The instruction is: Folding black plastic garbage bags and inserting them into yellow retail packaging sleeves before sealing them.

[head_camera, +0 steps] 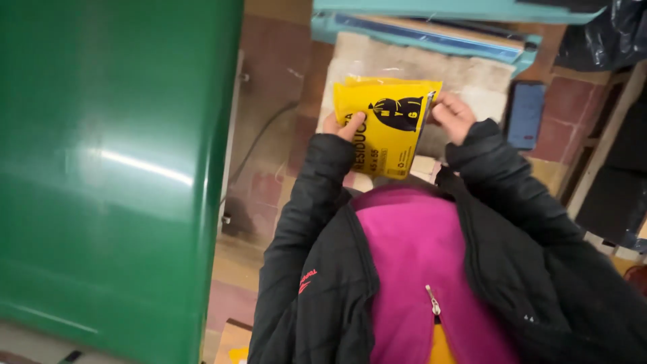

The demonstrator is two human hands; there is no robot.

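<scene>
Both hands hold a yellow plastic packet (387,125) up before the chest, above the tiled floor (269,87) — left hand (344,126) clamped on its left edge, right hand (453,116) pinching the top right corner. Opening seems in hand — the next move likely needs a firm tear.

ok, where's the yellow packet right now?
Head view, upper centre: the yellow packet is held between the left hand and right hand, in front of the chest, right of the green bin.
</scene>
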